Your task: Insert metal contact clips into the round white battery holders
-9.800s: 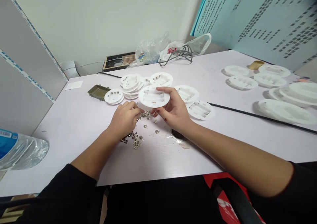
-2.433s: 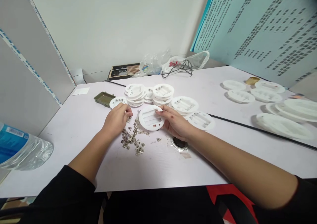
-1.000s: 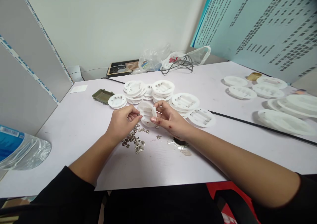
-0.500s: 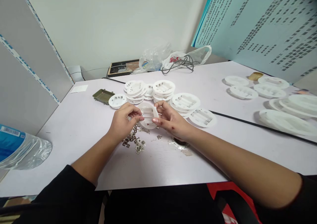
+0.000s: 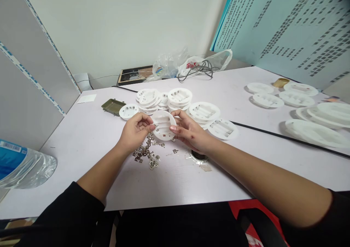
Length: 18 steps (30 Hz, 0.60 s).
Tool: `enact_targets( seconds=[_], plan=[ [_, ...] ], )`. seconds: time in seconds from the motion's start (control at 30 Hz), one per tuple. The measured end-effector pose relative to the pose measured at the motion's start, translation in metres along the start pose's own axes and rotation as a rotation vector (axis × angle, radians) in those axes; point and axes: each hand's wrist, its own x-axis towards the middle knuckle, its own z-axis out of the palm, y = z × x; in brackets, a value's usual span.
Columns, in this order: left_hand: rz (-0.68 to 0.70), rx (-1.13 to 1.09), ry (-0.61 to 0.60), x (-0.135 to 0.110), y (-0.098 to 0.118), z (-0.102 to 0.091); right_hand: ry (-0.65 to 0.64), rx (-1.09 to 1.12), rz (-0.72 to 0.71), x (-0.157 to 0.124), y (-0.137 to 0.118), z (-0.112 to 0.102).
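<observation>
A round white plastic battery holder (image 5: 164,134) is tilted up above the table, its slots facing me. My right hand (image 5: 188,131) grips its right edge, thumb on the front and fingers behind. My left hand (image 5: 138,131) is closed in a pinch at the left edge, with a small metal battery contact (image 5: 156,127) at its fingertips against the holder; the fingers partly hide it. Below the hands lies a loose pile of metal contacts (image 5: 144,151). One single contact (image 5: 175,151) rests apart to the right of the pile.
Stacks of white battery holders (image 5: 179,95) stand behind my hands, with more holders (image 5: 296,99) at the right. A green tray (image 5: 113,106) sits left of the stacks. Plastic bags (image 5: 169,65) and a cable (image 5: 198,72) lie at the back. A water bottle (image 5: 30,167) is at the left.
The holder has turned to face me more fully, showing more of its inside. My left fingertips have shifted slightly left toward its edge. My right hand keeps its grip.
</observation>
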Motion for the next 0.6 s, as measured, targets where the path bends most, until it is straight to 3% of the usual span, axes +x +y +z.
enact_targets(
  seconds=[0.2,0.43,0.6],
  plan=[
    [0.044,0.035,0.054,-0.002,0.002,0.002,0.02,-0.006,0.002,0.0,0.001,-0.001],
    [-0.03,-0.034,0.024,-0.003,0.002,0.005,-0.043,0.0,-0.046,0.001,0.006,-0.004],
    [-0.027,0.095,0.088,-0.007,0.0,0.007,-0.028,-0.053,-0.074,0.003,0.01,-0.005]
  ],
)
